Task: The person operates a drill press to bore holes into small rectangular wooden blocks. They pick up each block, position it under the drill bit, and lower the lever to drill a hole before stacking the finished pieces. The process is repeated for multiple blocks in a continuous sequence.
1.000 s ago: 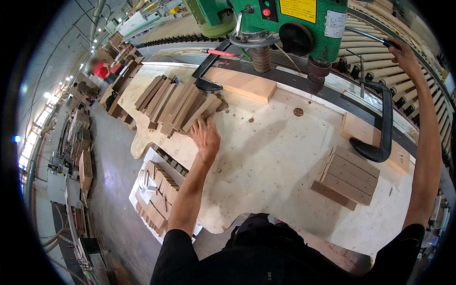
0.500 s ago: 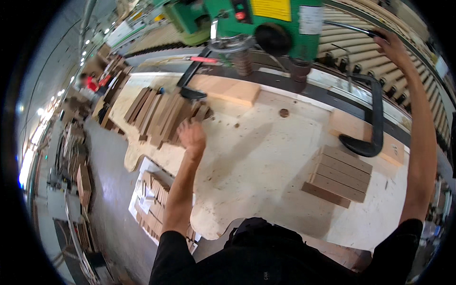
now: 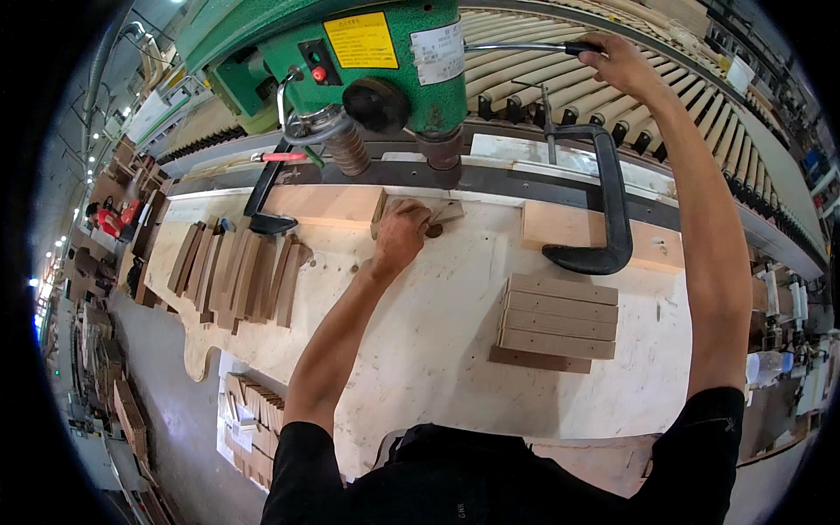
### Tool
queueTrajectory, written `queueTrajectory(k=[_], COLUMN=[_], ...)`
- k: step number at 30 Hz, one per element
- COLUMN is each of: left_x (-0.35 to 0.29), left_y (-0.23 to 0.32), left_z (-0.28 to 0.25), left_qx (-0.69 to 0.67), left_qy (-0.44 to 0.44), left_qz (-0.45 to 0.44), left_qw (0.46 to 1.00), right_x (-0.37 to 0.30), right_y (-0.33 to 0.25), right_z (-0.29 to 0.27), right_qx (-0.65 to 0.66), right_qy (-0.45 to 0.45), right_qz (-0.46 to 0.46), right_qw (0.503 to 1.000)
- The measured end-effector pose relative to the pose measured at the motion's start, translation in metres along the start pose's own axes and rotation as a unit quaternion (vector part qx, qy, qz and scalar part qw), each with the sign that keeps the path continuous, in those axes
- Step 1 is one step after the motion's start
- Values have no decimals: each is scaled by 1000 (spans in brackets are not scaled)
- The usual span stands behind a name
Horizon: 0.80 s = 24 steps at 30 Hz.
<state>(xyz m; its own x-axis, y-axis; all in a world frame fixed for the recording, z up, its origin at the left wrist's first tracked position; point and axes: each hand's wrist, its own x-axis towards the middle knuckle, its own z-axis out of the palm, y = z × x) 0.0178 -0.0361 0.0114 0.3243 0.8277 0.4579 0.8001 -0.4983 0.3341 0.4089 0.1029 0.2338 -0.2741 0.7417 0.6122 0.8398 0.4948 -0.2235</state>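
Observation:
My left hand point(image 3: 402, 234) is closed round a small brown wooden strip point(image 3: 450, 212) on the pale work board point(image 3: 420, 324), beside a light wooden block point(image 3: 328, 206). Part of the strip is hidden beneath my fingers. Just above and behind it hangs the chuck point(image 3: 440, 149) of a green drill press point(image 3: 262, 35). My right hand point(image 3: 623, 68) grips the black end of the press's lever point(image 3: 521, 46), arm stretched far forward. Left of my left hand, several brown strips point(image 3: 236, 271) lie side by side. A stack of similar strips with small holes point(image 3: 560, 317) sits at the right.
Black C-clamps stand left point(image 3: 267, 197) and right point(image 3: 617, 201), the right one on another light wooden block point(image 3: 647, 241). A roller conveyor point(image 3: 560, 87) runs behind the press. More brown pieces point(image 3: 254, 411) lie low at the left. Distant people point(image 3: 107, 219) are at far left.
My left hand has moved from the row of strips to beneath the drill, bringing a strip. My right hand stays on the lever. The whole view has shifted.

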Motion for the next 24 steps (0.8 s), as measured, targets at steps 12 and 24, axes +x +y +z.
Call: queueTrajectory(k=[12,24], left_x=[-1,23], left_y=[-2,-28], left_z=[19,23], left_qx=[-15,75], left_qy=[68,113], left_qz=[127,-41], left_qw=[989,990], right_x=[2,-4], right_y=[-22,-23], right_z=[-14,-17], right_qx=[47,66], right_qy=[-110,-131], right_qz=[77,127], right_qw=[990,981])
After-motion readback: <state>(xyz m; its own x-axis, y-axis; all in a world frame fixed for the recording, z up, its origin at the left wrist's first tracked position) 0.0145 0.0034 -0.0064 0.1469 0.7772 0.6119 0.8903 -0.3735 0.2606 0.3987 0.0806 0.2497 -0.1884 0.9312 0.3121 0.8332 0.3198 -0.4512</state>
